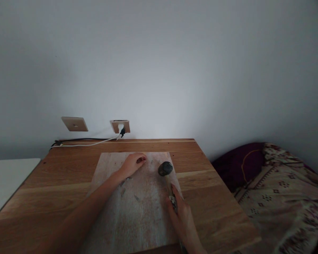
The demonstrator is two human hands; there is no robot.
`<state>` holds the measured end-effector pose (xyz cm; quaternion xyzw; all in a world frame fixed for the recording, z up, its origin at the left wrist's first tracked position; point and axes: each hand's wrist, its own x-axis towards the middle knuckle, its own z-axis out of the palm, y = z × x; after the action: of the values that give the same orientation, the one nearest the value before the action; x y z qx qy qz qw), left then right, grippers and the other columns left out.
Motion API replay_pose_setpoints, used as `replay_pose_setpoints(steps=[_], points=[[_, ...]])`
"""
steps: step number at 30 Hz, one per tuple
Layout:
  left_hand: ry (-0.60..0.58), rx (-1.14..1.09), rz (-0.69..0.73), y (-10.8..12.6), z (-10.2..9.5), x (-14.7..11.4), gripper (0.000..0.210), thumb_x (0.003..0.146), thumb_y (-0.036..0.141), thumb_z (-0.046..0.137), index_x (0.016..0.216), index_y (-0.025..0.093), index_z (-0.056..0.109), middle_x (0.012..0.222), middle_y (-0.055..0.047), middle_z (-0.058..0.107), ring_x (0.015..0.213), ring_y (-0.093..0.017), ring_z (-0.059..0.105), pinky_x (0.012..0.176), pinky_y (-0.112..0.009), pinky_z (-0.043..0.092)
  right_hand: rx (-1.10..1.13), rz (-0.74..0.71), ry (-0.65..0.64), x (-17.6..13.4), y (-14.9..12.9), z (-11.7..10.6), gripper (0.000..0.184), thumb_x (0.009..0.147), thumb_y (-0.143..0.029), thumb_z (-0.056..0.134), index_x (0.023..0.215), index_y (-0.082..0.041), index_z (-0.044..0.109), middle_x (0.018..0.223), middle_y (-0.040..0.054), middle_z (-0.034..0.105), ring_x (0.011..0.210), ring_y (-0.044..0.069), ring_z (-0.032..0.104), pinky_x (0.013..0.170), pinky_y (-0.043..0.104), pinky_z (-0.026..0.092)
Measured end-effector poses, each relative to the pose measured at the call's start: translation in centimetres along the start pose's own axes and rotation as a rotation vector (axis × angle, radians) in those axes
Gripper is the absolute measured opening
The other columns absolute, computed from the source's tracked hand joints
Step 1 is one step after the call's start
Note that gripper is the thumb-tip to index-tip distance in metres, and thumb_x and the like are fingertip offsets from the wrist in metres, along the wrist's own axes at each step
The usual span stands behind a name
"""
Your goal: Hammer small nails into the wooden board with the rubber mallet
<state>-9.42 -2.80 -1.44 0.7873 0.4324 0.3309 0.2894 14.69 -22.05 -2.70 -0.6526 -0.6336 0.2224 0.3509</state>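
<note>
In my right hand (184,213) is a mallet (165,169), its black head raised toward the right side of a pale worn board (151,225). My fingers wrap around its light handle. Near the board's far edge, my left hand (134,164) is curled with thumb and fingertips together. Whatever it pinches, if anything, is too small to make out. A few small grey pieces, perhaps nails (136,198), lie on the board below my left forearm.
The board rests on a wooden table (201,190) against the wall. White and black cables run along the back to a wall socket (120,126). A white surface (10,180) stands at left. Patterned bedding (278,190) and a purple pillow (238,164) lie at right.
</note>
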Motion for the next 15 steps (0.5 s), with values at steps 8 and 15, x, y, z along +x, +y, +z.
replay_pose_setpoints(steps=[8,15], points=[[-0.043,0.065,0.027,0.0,0.0,0.1,0.009,0.086,0.014,0.069,0.091,0.020,0.074,0.094,-0.004,0.075,0.090,-0.019,0.068,0.085,-0.030,0.051,-0.008,0.033,-0.025,0.0,-0.1,-0.1,0.057,0.104,-0.040,0.044,0.150,-0.009,0.057,0.146,0.0191,0.063,0.135,0.030,0.062,0.111,0.043,0.052],[-0.069,-0.032,-0.042,-0.3,0.4,0.2,0.032,0.083,0.011,0.065,0.113,0.020,0.068,0.095,-0.004,0.075,0.088,-0.020,0.069,0.086,-0.033,0.053,-0.039,-0.037,-0.071,1.9,-3.1,-0.3,0.053,0.101,-0.030,0.048,0.149,-0.013,0.058,0.139,0.0168,0.069,0.129,0.030,0.067,0.109,0.044,0.053]])
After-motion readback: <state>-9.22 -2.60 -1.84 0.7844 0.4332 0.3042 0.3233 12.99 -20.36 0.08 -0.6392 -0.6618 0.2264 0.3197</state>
